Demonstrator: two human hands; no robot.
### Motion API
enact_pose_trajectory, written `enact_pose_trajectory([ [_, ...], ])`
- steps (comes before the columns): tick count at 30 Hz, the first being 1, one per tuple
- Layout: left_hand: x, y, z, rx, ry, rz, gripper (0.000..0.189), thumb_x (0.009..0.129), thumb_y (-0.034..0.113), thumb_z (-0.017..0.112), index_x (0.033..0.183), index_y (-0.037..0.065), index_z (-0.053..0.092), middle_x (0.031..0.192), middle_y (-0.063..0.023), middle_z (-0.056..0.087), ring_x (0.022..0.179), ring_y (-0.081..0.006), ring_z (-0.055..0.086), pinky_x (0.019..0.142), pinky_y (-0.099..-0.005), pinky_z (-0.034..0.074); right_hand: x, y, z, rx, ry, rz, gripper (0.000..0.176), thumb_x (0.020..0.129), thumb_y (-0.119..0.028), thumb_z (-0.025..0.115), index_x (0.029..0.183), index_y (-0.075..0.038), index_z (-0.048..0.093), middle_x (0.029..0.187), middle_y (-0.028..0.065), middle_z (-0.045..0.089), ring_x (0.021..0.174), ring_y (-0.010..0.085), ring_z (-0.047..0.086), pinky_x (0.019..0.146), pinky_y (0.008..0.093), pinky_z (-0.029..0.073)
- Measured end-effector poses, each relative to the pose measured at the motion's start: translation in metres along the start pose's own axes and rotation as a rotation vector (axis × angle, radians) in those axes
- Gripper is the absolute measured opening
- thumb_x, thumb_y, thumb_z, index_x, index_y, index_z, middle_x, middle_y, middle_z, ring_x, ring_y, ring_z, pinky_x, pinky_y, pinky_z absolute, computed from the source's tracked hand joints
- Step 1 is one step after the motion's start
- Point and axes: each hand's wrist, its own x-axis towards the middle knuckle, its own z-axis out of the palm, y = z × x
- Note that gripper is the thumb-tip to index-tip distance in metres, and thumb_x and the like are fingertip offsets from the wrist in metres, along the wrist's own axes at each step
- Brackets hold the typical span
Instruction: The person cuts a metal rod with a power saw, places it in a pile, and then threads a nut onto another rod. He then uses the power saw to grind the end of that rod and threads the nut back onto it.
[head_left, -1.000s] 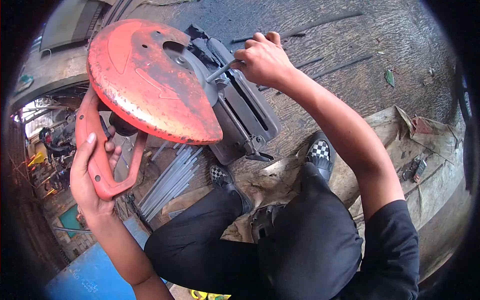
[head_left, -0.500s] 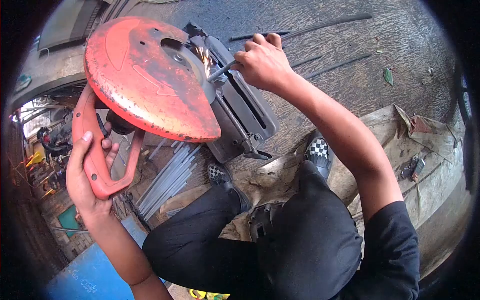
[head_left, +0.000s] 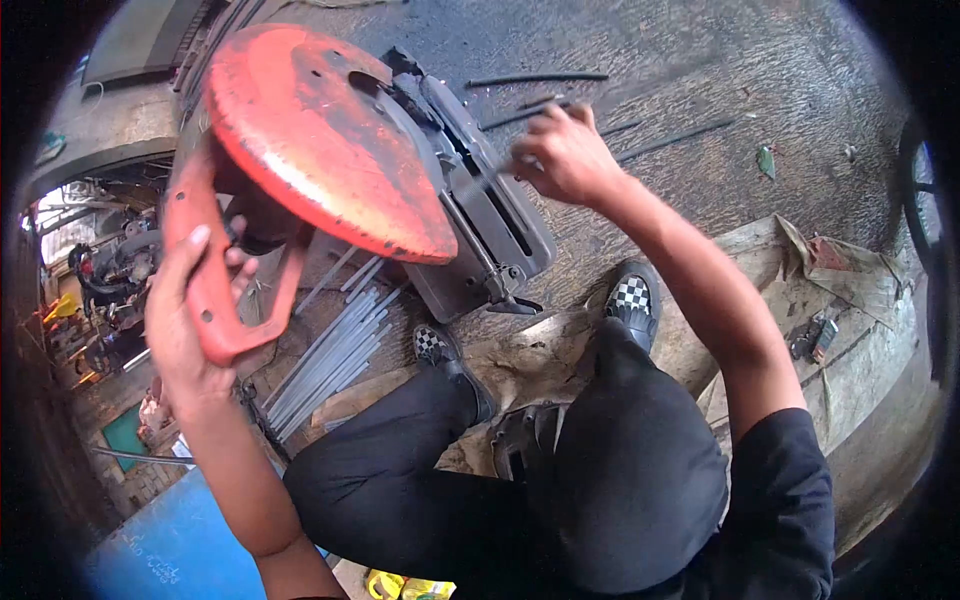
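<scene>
A chop saw with a worn red blade guard (head_left: 320,140) stands on the ground ahead of me, over its grey base and vise (head_left: 480,225). My left hand (head_left: 185,310) grips the saw's red handle (head_left: 220,300) at the left. My right hand (head_left: 565,155), blurred by motion, holds a thin metal rod (head_left: 495,175) over the base, to the right of the blade. My black trousers and checkered shoes (head_left: 632,298) fill the lower middle.
A bundle of grey cut rods (head_left: 330,350) lies on the ground under the saw. Loose dark rods (head_left: 535,78) lie on the dark floor beyond it. A blue surface (head_left: 170,550) is at lower left, and worn planks with small items (head_left: 815,340) at right.
Sparks have stopped. The saw head has lifted and tilted with my left hand. My right hand has moved right and down, pulling the rod away from the blade.
</scene>
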Motion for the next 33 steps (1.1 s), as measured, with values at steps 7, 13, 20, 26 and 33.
enact_pose_trajectory([
  [7,0.006,-0.01,-0.004,-0.039,-0.047,0.071,0.033,0.085,0.022,0.063,0.107,0.0,0.054,0.096,-0.0118,0.063,0.082,-0.0177,0.063,0.071,-0.0313,0.051,-0.078,-0.033,-0.071,0.715,-0.034,0.465,0.039,0.092,-0.04,0.054,0.091,-0.003,0.065,0.066,0.003,0.052,0.066,0.0116,0.044,0.062,0.0283,0.038],
  [13,-0.022,-0.001,0.012,0.394,0.324,1.063,0.044,0.079,0.019,0.07,0.113,-0.005,0.056,0.094,-0.0164,0.063,0.092,-0.0308,0.06,0.103,-0.0458,0.032,-0.049,-0.116,-0.165,1.173,-0.069,0.308,0.047,0.097,-0.045,0.045,0.089,-0.002,0.061,0.077,-0.0033,0.05,0.075,0.0073,0.043,0.07,0.0236,0.037],
  [20,-0.115,0.026,0.022,-0.245,-0.576,0.728,0.02,0.083,0.009,0.07,0.1,0.0,0.067,0.083,-0.0044,0.065,0.073,-0.0062,0.057,0.065,-0.0212,0.047,-0.018,-0.208,-0.229,1.322,-0.217,0.119,0.042,0.096,-0.044,0.045,0.086,-0.005,0.054,0.076,-0.0023,0.044,0.068,0.0083,0.035,0.062,0.0239,0.031],
  [26,-0.13,0.03,0.006,-0.288,-0.454,0.891,0.014,0.086,0.008,0.067,0.094,-0.002,0.065,0.082,-0.006,0.065,0.076,-0.0105,0.063,0.066,-0.0241,0.051,-0.013,-0.244,-0.24,1.355,-0.282,0.062,0.042,0.097,-0.044,0.042,0.084,-0.005,0.052,0.075,-0.0004,0.044,0.069,0.0099,0.038,0.063,0.0261,0.034],
  [33,-0.135,0.027,-0.002,-0.343,-0.427,0.891,0.012,0.086,0.006,0.066,0.094,-0.002,0.062,0.085,-0.0039,0.066,0.079,-0.007,0.06,0.07,-0.0215,0.048,-0.01,-0.262,-0.235,1.335,-0.26,0.023,0.049,0.098,-0.048,0.037,0.085,-0.004,0.054,0.07,-0.004,0.042,0.064,0.006,0.037,0.056,0.0233,0.033],
])
